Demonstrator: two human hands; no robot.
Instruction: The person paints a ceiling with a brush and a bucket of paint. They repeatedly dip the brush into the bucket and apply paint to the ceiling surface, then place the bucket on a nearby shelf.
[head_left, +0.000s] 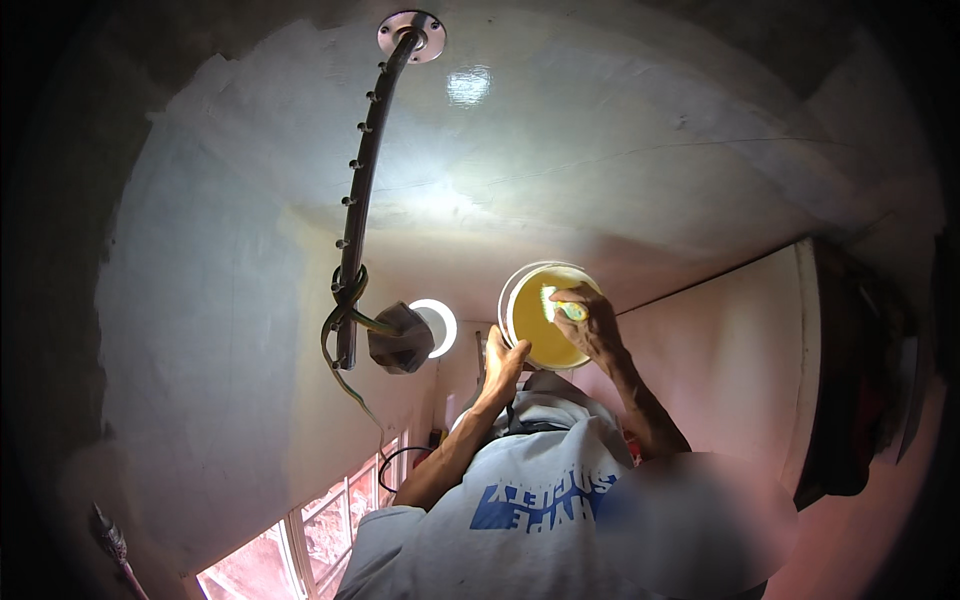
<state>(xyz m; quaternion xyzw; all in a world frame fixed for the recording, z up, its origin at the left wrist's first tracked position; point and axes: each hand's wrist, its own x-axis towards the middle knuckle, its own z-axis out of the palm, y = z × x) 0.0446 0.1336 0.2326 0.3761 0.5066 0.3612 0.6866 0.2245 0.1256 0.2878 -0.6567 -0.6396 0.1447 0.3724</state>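
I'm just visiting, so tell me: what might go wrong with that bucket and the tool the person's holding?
The left hand grips the bucket near its rim, so the bucket might tip if that hold slips. The brush-like tool in the right hand is over the bucket's yellow interior and might drop in. The cable looped on the dark rail could perhaps snag.

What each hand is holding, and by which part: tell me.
The left hand holds the bucket by its near-left rim; the right hand grips what looks like a brush by its yellow-green handle.
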